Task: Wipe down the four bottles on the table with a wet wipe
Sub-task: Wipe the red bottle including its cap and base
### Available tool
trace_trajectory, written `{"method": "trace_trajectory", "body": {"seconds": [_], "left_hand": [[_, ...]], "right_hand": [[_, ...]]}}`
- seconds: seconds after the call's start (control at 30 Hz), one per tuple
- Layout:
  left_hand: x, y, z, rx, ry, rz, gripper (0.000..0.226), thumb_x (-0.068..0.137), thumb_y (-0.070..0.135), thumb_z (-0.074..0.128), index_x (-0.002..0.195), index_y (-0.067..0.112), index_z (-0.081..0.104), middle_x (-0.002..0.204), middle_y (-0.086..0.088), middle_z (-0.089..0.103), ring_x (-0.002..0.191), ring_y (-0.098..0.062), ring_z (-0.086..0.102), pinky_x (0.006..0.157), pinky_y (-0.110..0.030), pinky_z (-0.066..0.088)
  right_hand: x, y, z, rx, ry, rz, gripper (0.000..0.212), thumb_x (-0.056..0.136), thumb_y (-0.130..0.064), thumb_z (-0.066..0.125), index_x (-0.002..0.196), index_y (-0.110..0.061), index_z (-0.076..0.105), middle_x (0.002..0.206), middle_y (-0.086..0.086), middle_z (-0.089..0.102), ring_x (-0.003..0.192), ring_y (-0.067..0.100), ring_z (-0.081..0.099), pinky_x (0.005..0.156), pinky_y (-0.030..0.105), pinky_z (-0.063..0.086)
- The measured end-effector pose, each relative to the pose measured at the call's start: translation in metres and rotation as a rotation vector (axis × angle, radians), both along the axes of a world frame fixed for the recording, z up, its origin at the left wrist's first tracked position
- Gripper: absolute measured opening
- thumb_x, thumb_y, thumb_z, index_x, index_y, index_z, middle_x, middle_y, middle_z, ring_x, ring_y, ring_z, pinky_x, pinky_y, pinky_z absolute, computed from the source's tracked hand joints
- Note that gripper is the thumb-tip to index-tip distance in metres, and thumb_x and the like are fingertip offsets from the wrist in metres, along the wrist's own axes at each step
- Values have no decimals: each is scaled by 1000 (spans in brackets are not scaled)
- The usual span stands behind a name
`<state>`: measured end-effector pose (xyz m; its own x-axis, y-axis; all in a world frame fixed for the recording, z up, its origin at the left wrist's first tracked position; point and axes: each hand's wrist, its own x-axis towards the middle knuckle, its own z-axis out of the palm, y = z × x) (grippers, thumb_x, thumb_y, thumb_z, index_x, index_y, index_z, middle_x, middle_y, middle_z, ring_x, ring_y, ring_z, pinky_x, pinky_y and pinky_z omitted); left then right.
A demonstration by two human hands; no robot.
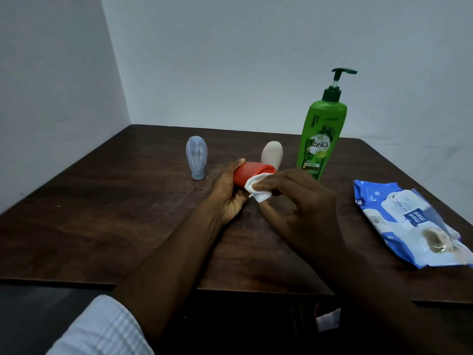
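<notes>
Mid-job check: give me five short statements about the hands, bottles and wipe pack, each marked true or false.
1. The left hand grips the red bottle. True.
2. The right hand pinches a white wipe against the red bottle. True.
3. The green pump bottle lies on its side. False: it stands upright.
4. The wipe pack lies on the left side of the table. False: it lies on the right side.
5. The blue-grey bottle stands cap down, with neither hand touching it. True.
</notes>
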<state>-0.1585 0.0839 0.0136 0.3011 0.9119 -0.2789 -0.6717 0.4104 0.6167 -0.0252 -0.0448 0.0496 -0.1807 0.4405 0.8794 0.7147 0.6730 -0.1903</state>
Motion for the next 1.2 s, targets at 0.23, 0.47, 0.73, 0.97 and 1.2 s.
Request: {"method": "trace_trajectory", "body": {"seconds": [0.23, 0.47, 0.73, 0.97, 1.2], "left_hand": [[2, 0, -3, -11, 3, -57, 71, 82, 30, 79, 137, -3, 50, 135, -28, 59, 119, -36, 62, 104, -51, 50], [4, -9, 5, 5, 34, 75, 58, 89, 20, 73, 137, -2, 49, 112, -21, 66, 73, -23, 72, 52, -28, 60], [5, -11, 9, 14, -17, 43, 35, 93, 20, 68, 117, -3, 54, 137, -28, 56, 120, -35, 60, 65, -33, 62], [3, -1, 1, 7, -13, 70, 59, 87, 23, 74, 134, 2, 47, 135, -27, 57, 124, -38, 60, 104, -49, 51], [1, 1, -2, 0, -22, 17, 76, 75, 28, 82, 136, 1, 47, 134, -29, 58, 124, -40, 60, 104, -53, 50]], "right_hand": [[11, -11, 2, -269, 62, 218, 24, 69, -3, 85, 90, -13, 78, 92, -6, 76, 84, 8, 72, 74, 28, 58], [26, -9, 2, -470, 463, 230, 35, 78, 9, 77, 100, -18, 76, 96, -2, 76, 90, 11, 73, 71, 21, 58], [18, -3, 3, -196, 112, 12, 26, 84, -12, 75, 110, -14, 77, 97, -4, 64, 86, 5, 63, 73, 17, 49], [3, -6, -7, -104, 26, -36, 26, 84, -2, 73, 109, -8, 76, 98, 4, 63, 91, 8, 59, 84, 12, 45], [-2, -8, -2, -313, 66, 58, 21, 88, -15, 66, 105, -21, 77, 99, -5, 66, 94, 13, 64, 81, 33, 52]]}}
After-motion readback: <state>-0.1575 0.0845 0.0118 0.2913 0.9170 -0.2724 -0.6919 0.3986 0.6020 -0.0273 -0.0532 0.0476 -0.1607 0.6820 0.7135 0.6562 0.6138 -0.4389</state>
